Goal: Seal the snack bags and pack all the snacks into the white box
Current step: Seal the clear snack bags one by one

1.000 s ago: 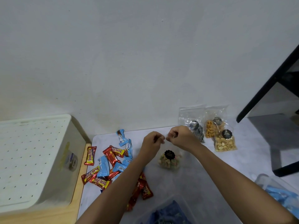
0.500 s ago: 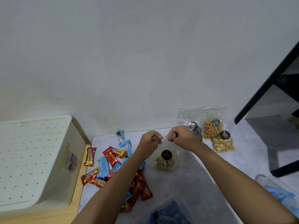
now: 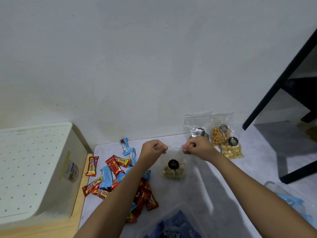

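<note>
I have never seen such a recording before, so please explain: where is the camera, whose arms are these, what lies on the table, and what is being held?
The camera sits on a person's head and looks down at their own bare arms. The left hand and the right hand pinch the top edge of a clear plastic snack bag with a black round label. On the pale grey table lie red and blue wrapped candy bars and three more clear snack bags by the wall. A white perforated box stands at the left.

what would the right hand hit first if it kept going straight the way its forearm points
Probably the left hand: the right hand points leftward and away along the top edge of the clear snack bag that both pinch. Depth is unclear; it could pass behind toward the blue wrappers.
</note>
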Demonstrator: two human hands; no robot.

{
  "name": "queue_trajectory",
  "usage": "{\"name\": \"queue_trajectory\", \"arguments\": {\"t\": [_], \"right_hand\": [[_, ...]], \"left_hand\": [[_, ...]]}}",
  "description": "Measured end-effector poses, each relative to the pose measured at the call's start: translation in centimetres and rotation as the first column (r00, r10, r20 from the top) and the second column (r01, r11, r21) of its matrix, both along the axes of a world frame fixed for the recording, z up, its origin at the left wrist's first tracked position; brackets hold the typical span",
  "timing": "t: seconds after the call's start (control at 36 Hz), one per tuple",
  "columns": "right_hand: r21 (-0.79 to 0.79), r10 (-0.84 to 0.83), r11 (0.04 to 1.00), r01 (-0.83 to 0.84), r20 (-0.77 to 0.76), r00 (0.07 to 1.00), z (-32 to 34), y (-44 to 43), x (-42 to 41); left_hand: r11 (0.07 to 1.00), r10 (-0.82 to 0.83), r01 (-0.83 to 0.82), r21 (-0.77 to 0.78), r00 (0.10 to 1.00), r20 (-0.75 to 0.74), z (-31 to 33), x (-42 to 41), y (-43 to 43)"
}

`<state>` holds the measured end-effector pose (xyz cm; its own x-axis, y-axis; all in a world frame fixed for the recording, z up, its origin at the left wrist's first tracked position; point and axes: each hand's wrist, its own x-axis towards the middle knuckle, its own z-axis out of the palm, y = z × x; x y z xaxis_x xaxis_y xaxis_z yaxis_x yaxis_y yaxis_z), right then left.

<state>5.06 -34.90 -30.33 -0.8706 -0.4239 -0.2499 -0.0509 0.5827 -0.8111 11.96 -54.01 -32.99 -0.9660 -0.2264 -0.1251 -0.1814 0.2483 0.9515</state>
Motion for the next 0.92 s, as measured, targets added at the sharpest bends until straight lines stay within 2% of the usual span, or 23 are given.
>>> {"name": "queue_trajectory", "arguments": {"t": [0.19, 0.36, 0.44, 0.5, 0.67, 0.75, 0.83, 0.92], "right_hand": [[0.022, -0.033, 0.999, 0.035, -0.088, 0.996, -0.2, -0.2, 0.5], [0.021, -0.059, 0.998, 0.060, -0.062, 0.996, 0.2, -0.2, 0.6], [0.014, -0.057, 0.998, 0.058, -0.075, 0.996, 0.4, -0.1, 0.8], [0.004, -0.062, 0.998, 0.063, -0.097, 0.993, 0.5, -0.1, 1.0], [-0.001, 0.011, 1.000, -0.011, -0.141, 0.990, 0.8, -0.4, 1.5], [0.010, 0.046, 0.999, -0.046, -0.155, 0.987, 0.7, -0.4, 1.6], [0.028, 0.078, 0.997, -0.075, -0.164, 0.983, 0.8, -0.2, 1.7], [0.005, 0.097, 0.995, -0.098, -0.131, 0.987, 0.9, -0.2, 1.8]], "left_hand": [[0.998, -0.010, 0.011, -0.069, 1.000, 0.012, 0.4, -0.2, 0.6], [0.986, 0.100, -0.113, -0.126, 0.990, -0.103, 0.4, 0.2, 1.2], [0.948, 0.308, -0.316, -0.040, 0.941, -0.137, 0.4, 1.0, 1.9], [0.925, 0.378, -0.380, 0.012, 0.915, -0.139, 0.4, 1.5, 2.5], [0.964, 0.241, -0.248, 0.098, 0.968, 0.072, 0.0, 1.6, 4.3], [0.920, 0.259, -0.293, 0.261, 0.953, 0.158, 0.1, 1.1, 4.5], [0.868, 0.225, -0.283, 0.408, 0.957, 0.183, 0.8, 1.1, 4.4], [0.873, 0.181, -0.233, 0.429, 0.971, 0.160, 0.9, 1.4, 4.1]]}}
